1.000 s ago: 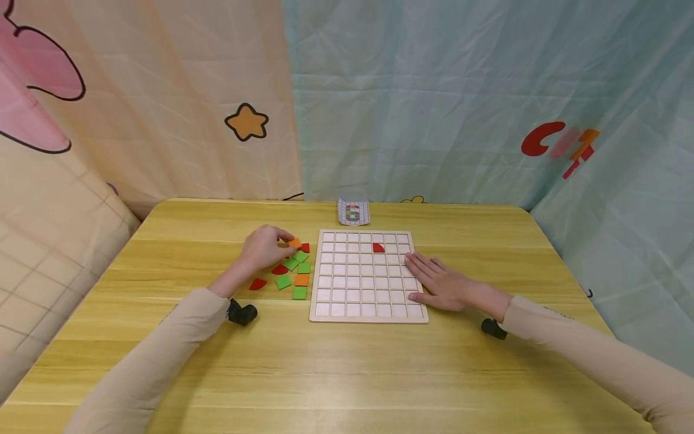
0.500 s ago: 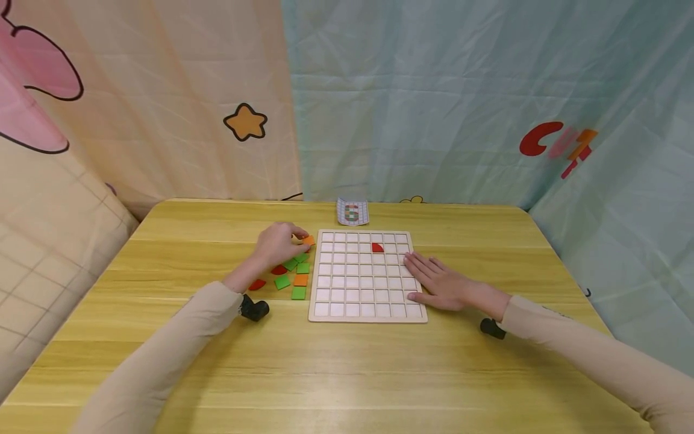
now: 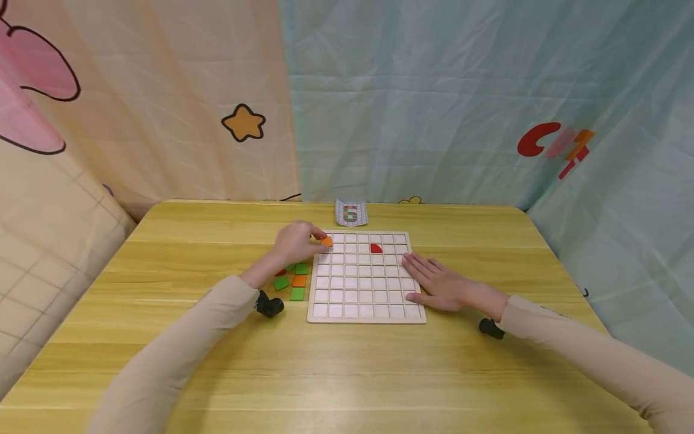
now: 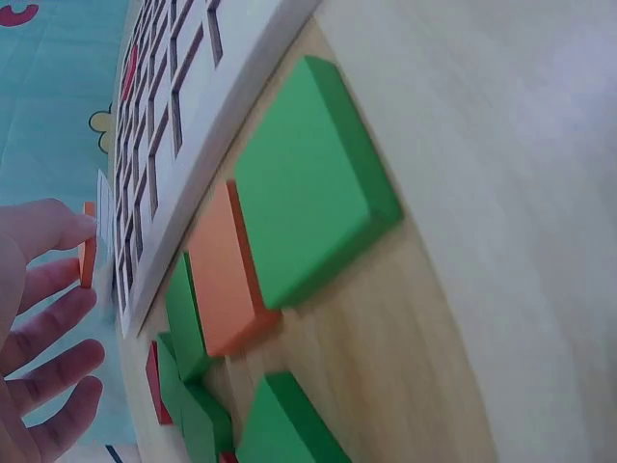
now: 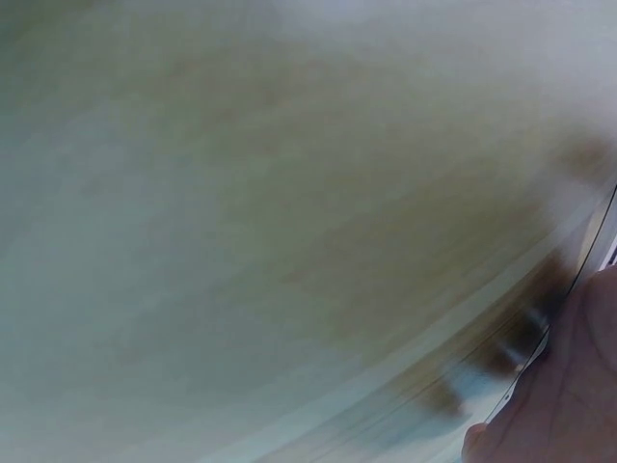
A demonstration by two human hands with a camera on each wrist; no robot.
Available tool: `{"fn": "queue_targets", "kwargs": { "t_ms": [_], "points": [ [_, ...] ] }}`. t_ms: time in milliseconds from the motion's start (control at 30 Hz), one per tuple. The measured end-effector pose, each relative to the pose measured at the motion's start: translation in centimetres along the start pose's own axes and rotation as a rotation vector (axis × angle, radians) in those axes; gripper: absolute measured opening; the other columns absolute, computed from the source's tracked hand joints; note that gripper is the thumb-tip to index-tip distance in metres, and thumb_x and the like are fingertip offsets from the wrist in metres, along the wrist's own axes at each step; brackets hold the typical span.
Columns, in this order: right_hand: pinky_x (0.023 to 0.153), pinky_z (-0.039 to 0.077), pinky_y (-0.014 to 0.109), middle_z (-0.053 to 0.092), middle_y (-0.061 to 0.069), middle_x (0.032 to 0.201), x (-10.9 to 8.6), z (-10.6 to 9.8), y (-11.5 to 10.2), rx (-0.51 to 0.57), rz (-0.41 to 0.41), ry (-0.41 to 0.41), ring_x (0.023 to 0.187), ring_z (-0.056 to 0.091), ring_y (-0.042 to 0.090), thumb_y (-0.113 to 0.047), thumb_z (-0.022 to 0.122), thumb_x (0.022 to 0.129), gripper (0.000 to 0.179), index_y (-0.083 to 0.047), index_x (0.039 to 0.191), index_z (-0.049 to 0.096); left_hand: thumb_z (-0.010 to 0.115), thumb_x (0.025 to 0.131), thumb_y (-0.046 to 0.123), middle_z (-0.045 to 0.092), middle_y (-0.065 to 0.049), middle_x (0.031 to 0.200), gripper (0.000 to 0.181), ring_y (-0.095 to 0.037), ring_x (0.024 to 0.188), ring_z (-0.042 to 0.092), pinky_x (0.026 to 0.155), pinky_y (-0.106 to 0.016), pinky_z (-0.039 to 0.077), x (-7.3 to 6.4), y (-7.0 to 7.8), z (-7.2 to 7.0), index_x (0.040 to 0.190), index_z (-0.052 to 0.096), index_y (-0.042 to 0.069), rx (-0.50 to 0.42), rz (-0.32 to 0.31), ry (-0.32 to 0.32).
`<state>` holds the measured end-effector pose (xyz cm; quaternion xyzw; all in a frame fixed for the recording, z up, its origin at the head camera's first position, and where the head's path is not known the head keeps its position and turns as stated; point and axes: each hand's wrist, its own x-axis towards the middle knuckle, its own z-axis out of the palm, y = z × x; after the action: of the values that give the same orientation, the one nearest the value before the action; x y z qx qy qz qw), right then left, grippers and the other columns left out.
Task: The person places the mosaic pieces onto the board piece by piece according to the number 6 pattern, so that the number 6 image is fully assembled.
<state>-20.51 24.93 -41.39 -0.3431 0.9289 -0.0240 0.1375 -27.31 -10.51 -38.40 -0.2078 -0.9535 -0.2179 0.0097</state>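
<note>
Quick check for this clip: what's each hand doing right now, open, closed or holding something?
Left hand: holding an orange tile, pinched.
Right hand: open, resting at the board's right edge.

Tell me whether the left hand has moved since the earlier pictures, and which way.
Yes, rightward. In the head view, the left hand has carried an orange tile from beside the board to its far left corner.

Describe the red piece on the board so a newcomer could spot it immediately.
On the wooden table, find the pale gridded board. In its second row from the far edge, fifth cell from the left, lies the red piece. It is the only red on the board, with one curved edge, unlike the square orange tile near the board's far left corner.
</note>
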Motion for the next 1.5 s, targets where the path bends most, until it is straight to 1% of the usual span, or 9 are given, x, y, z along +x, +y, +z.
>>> {"fn": "queue_targets", "kwargs": {
  "t_ms": [167,267,400,467,700,833,1033,1200,1500],
  "points": [
    [0.117,0.012,0.056,0.002,0.016,0.162,-0.2,-0.4,-0.3,0.025,-0.002,-0.005,0.150,0.004,0.033,-0.053,0.036,0.100,0.079,-0.003,0.154,0.006,0.075,0.081,0.034,0.074,-0.001,0.105,0.030,-0.018,0.091,0.067,0.063,-0.027,0.049,0.7,1.0,0.4,0.106,0.076,0.016,-0.016,0.018,-0.013],
    [0.117,0.011,0.056,0.001,0.016,0.162,-0.3,-0.7,-0.3,0.022,0.001,-0.015,0.150,0.003,0.033,-0.052,0.036,0.100,0.079,-0.003,0.154,0.005,0.075,0.081,0.034,0.074,-0.001,0.105,0.030,-0.016,0.086,0.066,0.059,-0.024,0.046,1.1,1.6,0.6,0.106,0.076,0.016,-0.025,0.026,-0.024],
    [0.117,0.012,0.056,0.002,0.018,0.162,-0.4,-0.6,-0.3,0.019,-0.009,-0.001,0.149,0.004,0.034,-0.051,0.036,0.100,0.079,-0.002,0.154,0.007,0.075,0.082,0.033,0.074,-0.002,0.105,0.031,-0.016,0.075,0.062,0.053,-0.022,0.036,1.5,2.3,0.9,0.107,0.075,0.015,-0.049,0.039,-0.044],
    [0.116,0.013,0.058,0.004,0.019,0.161,-0.4,-0.5,-0.3,0.030,-0.017,0.013,0.149,0.006,0.035,-0.051,0.037,0.100,0.078,-0.002,0.154,0.008,0.075,0.082,0.032,0.074,-0.003,0.105,0.031,-0.015,0.074,0.062,0.053,-0.021,0.035,1.7,2.7,1.0,0.108,0.075,0.014,-0.052,0.049,-0.055],
    [0.116,0.013,0.057,0.003,0.018,0.162,-0.3,-0.4,-0.3,0.028,-0.016,0.005,0.149,0.005,0.034,-0.052,0.036,0.100,0.079,-0.002,0.154,0.007,0.075,0.082,0.033,0.073,-0.002,0.108,0.032,-0.015,0.085,0.065,0.061,-0.023,0.044,2.4,3.6,1.6,0.109,0.075,0.015,-0.058,0.049,-0.081],
    [0.118,0.011,0.055,0.000,0.015,0.162,-0.1,-0.5,-0.3,0.013,-0.001,-0.014,0.150,0.002,0.032,-0.053,0.035,0.100,0.079,-0.003,0.154,0.005,0.075,0.082,0.029,0.074,-0.002,0.106,0.029,-0.013,0.082,0.065,0.059,-0.024,0.045,2.6,3.9,2.0,0.107,0.075,0.015,-0.074,0.065,-0.075],
    [0.118,0.010,0.054,0.000,0.015,0.162,0.0,-0.6,-0.4,0.008,0.004,-0.017,0.150,0.002,0.032,-0.053,0.035,0.100,0.079,-0.004,0.154,0.005,0.073,0.084,0.032,0.073,0.001,0.109,0.029,-0.015,0.094,0.067,0.065,-0.024,0.046,2.9,4.5,2.6,0.109,0.075,0.017,-0.061,0.073,-0.084],
    [0.118,0.011,0.054,0.000,0.014,0.162,0.1,-0.3,-0.2,0.003,0.005,-0.009,0.150,0.003,0.031,-0.055,0.034,0.099,0.080,-0.005,0.155,0.005,0.073,0.084,0.033,0.073,0.002,0.108,0.029,-0.016,0.095,0.067,0.064,-0.025,0.046,3.3,5.0,3.0,0.108,0.075,0.017,-0.036,0.085,-0.085],
    [0.118,0.011,0.055,0.001,0.015,0.162,0.0,-0.6,-0.3,0.003,-0.001,-0.016,0.150,0.003,0.032,-0.053,0.035,0.100,0.079,-0.003,0.154,0.006,0.072,0.084,0.026,0.073,0.001,0.109,0.028,-0.017,0.103,0.066,0.078,-0.032,0.052,3.8,5.3,3.6,0.110,0.075,0.015,-0.023,0.077,-0.104]
  ]
}}
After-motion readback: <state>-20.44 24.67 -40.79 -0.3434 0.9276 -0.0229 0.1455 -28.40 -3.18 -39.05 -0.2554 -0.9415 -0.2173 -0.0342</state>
